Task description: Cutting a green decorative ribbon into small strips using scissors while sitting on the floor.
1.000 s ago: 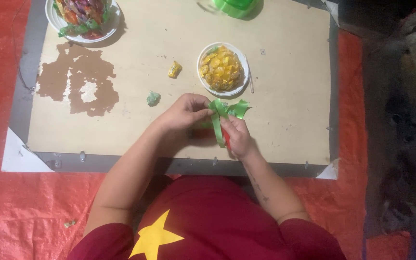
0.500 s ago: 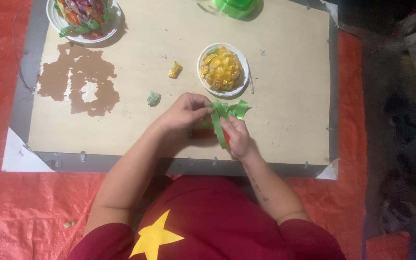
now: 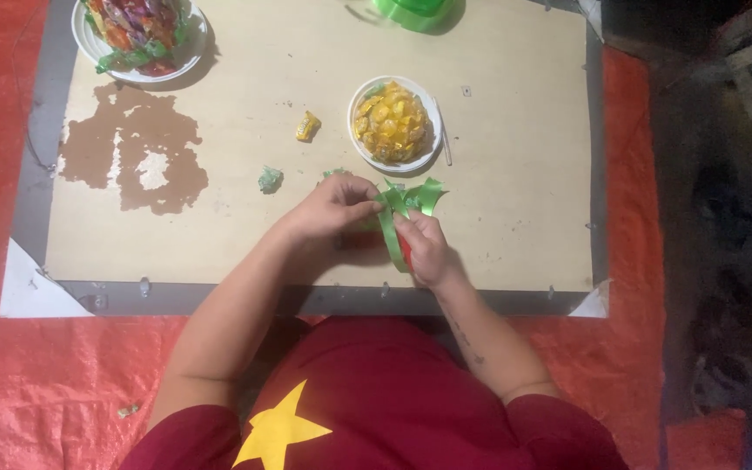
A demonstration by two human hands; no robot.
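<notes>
My left hand (image 3: pixel 334 209) and my right hand (image 3: pixel 426 248) meet over the near middle of a beige board (image 3: pixel 515 174). Both pinch a folded green ribbon (image 3: pixel 411 202), whose loops stick up and to the right and whose tail runs down along my right palm. Something red shows under my right hand; I cannot tell what it is. A white bowl (image 3: pixel 360 150) heaped with yellow wrapped candies (image 3: pixel 392 122) stands just beyond my hands.
One yellow candy (image 3: pixel 307 127) and a crumpled green scrap (image 3: pixel 270 179) lie loose to the left. A white plate (image 3: pixel 191 52) of mixed coloured candies sits at the far left corner, a green ribbon roll (image 3: pixel 414 10) at the far edge. Red tarp (image 3: pixel 10 383) surrounds the board.
My hands stay in the same spot; only the fingers shift slightly on the green ribbon.
</notes>
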